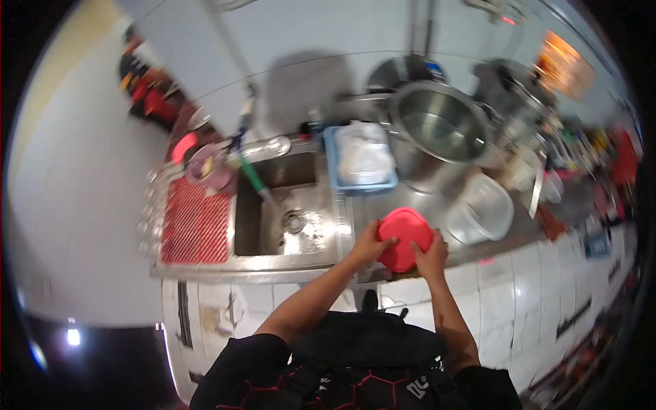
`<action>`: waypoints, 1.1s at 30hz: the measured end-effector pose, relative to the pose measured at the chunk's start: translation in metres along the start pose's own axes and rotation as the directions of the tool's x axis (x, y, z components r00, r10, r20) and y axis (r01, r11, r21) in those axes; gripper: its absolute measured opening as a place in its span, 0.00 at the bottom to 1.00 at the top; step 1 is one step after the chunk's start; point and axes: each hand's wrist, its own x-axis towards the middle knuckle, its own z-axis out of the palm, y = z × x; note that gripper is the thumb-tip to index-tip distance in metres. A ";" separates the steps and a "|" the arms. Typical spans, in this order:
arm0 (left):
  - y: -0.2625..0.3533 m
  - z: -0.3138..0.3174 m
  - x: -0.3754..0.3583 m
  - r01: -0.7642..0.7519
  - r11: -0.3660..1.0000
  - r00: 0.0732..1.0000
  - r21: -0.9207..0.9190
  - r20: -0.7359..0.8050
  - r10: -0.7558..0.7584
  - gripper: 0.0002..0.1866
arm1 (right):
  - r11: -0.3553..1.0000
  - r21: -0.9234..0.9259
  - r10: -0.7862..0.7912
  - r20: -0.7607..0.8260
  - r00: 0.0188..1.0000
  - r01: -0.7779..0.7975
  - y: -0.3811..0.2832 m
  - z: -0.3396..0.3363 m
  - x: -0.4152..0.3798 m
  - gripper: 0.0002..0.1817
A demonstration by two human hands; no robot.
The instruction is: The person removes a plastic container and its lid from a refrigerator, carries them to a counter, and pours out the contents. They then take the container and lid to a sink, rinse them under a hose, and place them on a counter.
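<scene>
A round red plastic lid is held in front of me at the counter's front edge; whether a container sits beneath it is hidden. My left hand grips its left rim, thumb lying over the top. On the right rim, my right hand is closed with its thumb also on top. Just right of the lid, a translucent plastic tub rests tilted on the steel counter. Behind the lid stands a blue tray with a white plastic-wrapped bundle in it.
A steel sink lies to the left, with a green hose hanging into it. Beside it are a red ridged mat and a pink container. A large steel pot stands at the back; cluttered utensils fill the right.
</scene>
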 end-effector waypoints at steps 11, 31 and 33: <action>-0.135 -0.256 -0.039 0.125 0.940 0.625 -0.318 -0.711 -0.323 0.21 | 0.467 0.592 -0.245 0.801 0.546 -0.657 -0.228 0.239 0.020 0.19; -0.173 -0.289 0.056 0.215 0.367 0.919 -0.905 0.060 -0.390 0.16 | 0.964 0.251 -0.249 0.738 0.627 0.088 -0.293 0.346 0.014 0.41; -0.156 -0.287 0.052 0.179 0.396 0.922 -0.900 0.013 -0.387 0.17 | 0.982 0.177 -0.097 0.776 0.623 -0.068 -0.300 0.364 0.032 0.36</action>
